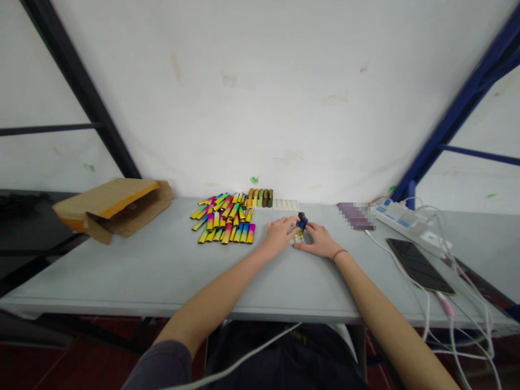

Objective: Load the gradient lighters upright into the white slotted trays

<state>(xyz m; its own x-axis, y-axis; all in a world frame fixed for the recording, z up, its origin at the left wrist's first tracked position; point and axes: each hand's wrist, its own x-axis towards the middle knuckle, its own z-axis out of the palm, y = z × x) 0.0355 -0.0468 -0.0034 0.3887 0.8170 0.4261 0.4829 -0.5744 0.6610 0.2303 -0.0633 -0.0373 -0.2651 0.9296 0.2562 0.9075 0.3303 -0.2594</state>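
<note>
My left hand and my right hand meet over a small white slotted tray on the table. Several shiny lighter-like pieces, blue and dark at the top, stand in its far part. The left fingers curl along the tray's left side. My right thumb lies at its near end, and the right fingertips touch the right side by the blue pieces. Fingers hide much of the tray. Left of my hands lies a loose pile of metallic rainbow lighter-like pieces.
Behind the pile, upright pieces stand in a filled block, beside another white slotted tray. An open cardboard box lies at the left. A dark phone, a power strip and white cables occupy the right side.
</note>
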